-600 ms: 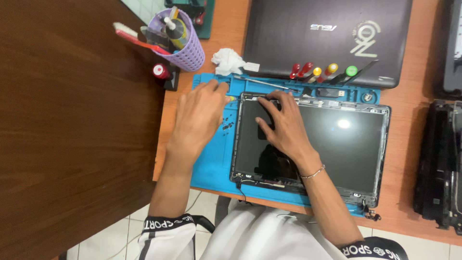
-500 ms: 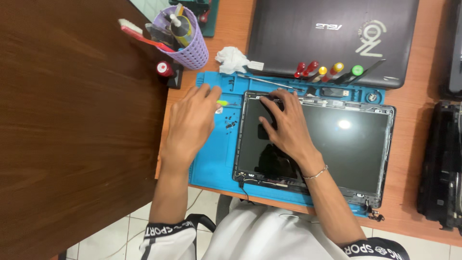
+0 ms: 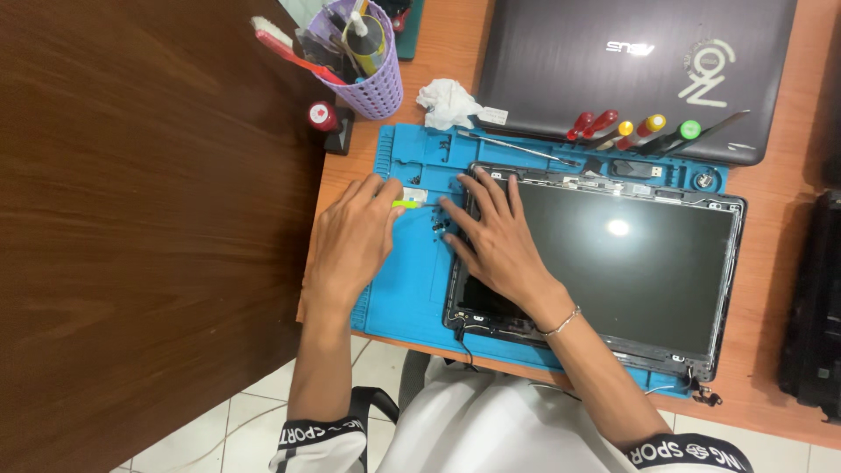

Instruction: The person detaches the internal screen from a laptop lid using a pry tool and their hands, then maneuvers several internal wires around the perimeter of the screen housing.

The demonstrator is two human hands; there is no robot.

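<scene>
While the left hand is pinching a small green tool on the blue mat, the right hand is lying flat, fingers spread, holding nothing, on the screen corner, tiny screws sitting between.

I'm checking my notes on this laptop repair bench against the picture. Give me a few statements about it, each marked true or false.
1. The right hand rests on the left part of the laptop screen panel. True.
2. The left hand lies on the closed laptop. False: it lies on the blue work mat, at a small yellow-green tool.
3. The purple basket lies tipped over. False: it stands upright, holding tools.
4. Screwdrivers with coloured handles lie in a row above the panel. True.
5. A crumpled white tissue lies beside the basket. True.
</scene>
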